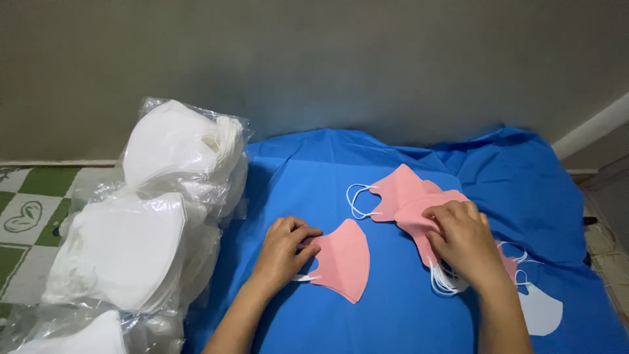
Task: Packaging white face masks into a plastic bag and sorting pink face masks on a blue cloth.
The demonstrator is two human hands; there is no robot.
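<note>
A single pink face mask (344, 261) lies flat on the blue cloth (314, 170). My left hand (285, 249) rests on its left edge, fingertips pressing near the white ear loop. My right hand (462, 239) grips the top of a fanned stack of pink masks (409, 196), with their white ear loops (445, 278) hanging out below the hand. One more pink mask at the back of the stack shows its white loop (357, 200) to the left.
Clear plastic bags of white masks (170, 157) are piled at the left, on a green and white mat (29, 210). A white mask (540, 311) lies at the lower right of the cloth. A grey wall runs behind.
</note>
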